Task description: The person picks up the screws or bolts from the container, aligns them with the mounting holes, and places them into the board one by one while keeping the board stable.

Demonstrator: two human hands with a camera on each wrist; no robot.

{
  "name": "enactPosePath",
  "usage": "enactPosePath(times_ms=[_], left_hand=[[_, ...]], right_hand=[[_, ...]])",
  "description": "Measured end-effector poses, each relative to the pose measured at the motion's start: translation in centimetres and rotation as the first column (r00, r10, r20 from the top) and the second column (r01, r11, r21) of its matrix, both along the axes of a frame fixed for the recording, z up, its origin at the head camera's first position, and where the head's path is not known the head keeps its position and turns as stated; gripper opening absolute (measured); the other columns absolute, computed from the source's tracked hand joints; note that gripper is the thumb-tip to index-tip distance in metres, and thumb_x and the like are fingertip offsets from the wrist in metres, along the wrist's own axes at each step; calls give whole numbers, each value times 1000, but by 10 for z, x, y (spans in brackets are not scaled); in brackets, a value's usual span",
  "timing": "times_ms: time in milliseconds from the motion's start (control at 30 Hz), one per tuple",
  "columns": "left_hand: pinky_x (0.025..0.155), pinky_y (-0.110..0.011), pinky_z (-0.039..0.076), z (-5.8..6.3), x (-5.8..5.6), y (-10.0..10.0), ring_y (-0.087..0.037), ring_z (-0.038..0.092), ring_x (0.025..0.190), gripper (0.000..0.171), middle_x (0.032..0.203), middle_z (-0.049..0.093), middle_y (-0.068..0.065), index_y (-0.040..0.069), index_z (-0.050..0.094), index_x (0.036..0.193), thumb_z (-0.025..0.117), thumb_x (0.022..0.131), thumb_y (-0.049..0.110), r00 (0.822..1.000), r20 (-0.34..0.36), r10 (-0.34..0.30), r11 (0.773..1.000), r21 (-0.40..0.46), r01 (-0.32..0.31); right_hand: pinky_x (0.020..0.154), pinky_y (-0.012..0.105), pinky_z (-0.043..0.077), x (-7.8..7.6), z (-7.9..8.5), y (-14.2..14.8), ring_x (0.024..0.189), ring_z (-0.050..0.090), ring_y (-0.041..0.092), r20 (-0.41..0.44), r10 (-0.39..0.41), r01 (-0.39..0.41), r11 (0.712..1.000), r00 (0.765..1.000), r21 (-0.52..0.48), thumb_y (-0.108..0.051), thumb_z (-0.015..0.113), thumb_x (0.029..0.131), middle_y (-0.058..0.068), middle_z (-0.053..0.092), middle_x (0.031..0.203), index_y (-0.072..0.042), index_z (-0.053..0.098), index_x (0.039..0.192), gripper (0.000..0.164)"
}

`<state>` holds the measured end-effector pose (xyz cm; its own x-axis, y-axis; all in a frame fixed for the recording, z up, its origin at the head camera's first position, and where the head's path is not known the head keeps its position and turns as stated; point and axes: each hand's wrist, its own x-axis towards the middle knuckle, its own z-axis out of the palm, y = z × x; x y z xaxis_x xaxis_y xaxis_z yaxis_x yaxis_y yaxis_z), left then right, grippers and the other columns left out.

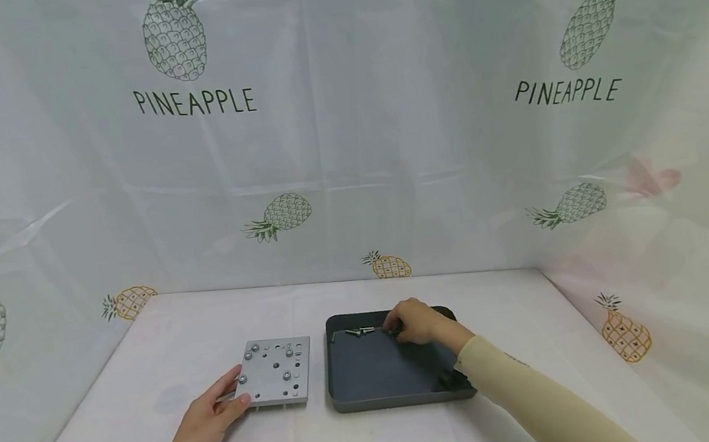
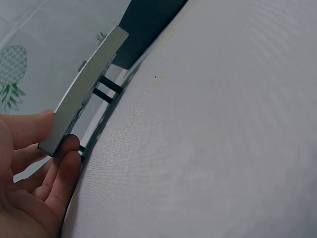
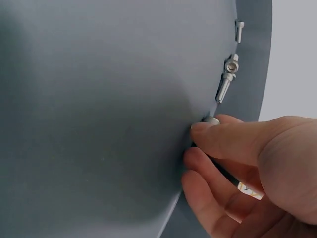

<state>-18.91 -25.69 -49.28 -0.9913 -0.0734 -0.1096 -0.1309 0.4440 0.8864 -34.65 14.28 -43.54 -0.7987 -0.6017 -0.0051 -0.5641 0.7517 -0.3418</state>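
My left hand (image 1: 208, 418) grips the left edge of a square silver metal plate (image 1: 266, 375), thumb on one face and fingers under the other. The plate has many holes, and several socket-head screws (image 1: 287, 375) sit in it. In the left wrist view it is tilted, with dark posts (image 2: 110, 90) beneath it. My right hand (image 1: 419, 322) reaches into the dark grey tray (image 1: 378, 378) by its far wall. Thumb and fingers pinch a small screw (image 3: 212, 120); only its rounded silvery end shows. Beside it lie more silver screws (image 3: 225, 88) along the wall.
The tray stands just right of the plate, its raised rim (image 1: 402, 400) facing me. A white cloth (image 1: 205, 327) covers the table. Behind hangs a pineapple-printed curtain (image 1: 369, 135), which also runs along both sides.
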Motion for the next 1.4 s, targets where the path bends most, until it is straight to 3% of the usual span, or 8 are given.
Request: enactPosePath(times_ms=[400,733,1000,1233,1400], left_hand=[[114,-53,46,1,0,0,-23,67,123,74,162,44,-28,11,38,165,71,104,37,1000,-6,-10,1000,13,10],[115,-55,44,0,-1,1,-29,64,130,74,162,43,-28,11,38,165,70,104,37,1000,-7,-12,1000,26,12],[114,-55,45,0,0,1,-26,66,125,77,161,45,-28,11,39,165,72,102,41,1000,-10,-3,1000,17,3],[113,-54,47,0,2,0,-24,66,124,77,159,47,-26,12,40,165,72,102,42,1000,1,8,1000,16,-8],[114,-55,46,-1,2,0,-23,67,122,77,159,47,-27,12,40,165,71,102,43,1000,-7,3,1000,11,-3]], right_hand=[[86,44,59,-3,-3,-1,90,70,20,-35,-22,23,999,999,32,3,84,87,3,76,94,-8,81,101,18],[81,38,58,-3,-2,2,86,68,17,-26,53,-52,998,998,41,3,79,91,5,77,93,-7,80,102,15],[79,35,56,-5,-2,6,84,66,12,-19,83,-84,996,996,-37,0,81,91,-1,74,91,-10,75,98,14],[82,33,59,-6,-3,8,93,73,18,-8,135,-135,989,991,-57,0,78,94,5,78,100,-5,78,109,16],[80,29,59,-8,-4,9,90,73,12,-13,143,-143,985,990,-94,-4,78,95,2,80,101,-6,80,109,14]])
